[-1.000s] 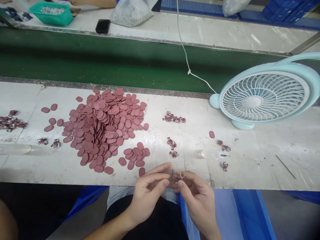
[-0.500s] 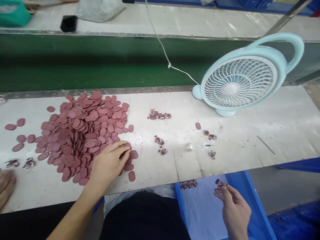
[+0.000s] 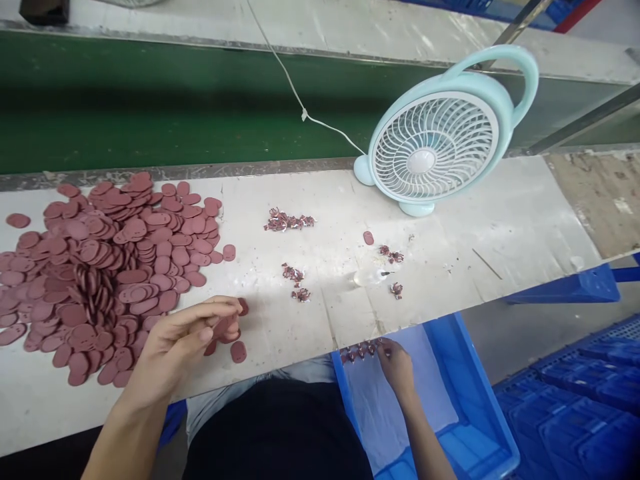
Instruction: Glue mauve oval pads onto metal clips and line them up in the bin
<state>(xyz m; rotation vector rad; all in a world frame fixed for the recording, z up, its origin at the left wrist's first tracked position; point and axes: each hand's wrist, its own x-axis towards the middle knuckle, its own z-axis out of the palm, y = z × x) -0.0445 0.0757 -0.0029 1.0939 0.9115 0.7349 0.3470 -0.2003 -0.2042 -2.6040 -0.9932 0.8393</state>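
My left hand is raised at the right edge of a large heap of reddish-brown oval discs, its fingers closed on one oval disc. A few loose discs lie beneath and beside it. Down in a blue tray lined with a white sheet, my right hand pinches a small dark-red piece at the right end of a row of similar pieces. Its fingers mostly hide that piece.
Small clusters of dark-red pieces lie mid-table. A clear bottle with a dark needle tip rests near a single disc. A light-blue fan stands behind, its white cord running up. Blue crates are at lower right.
My right hand has moved left to the end of the row in the tray with its small piece. My left hand has lifted a disc from the heap's edge. The view has shifted right.
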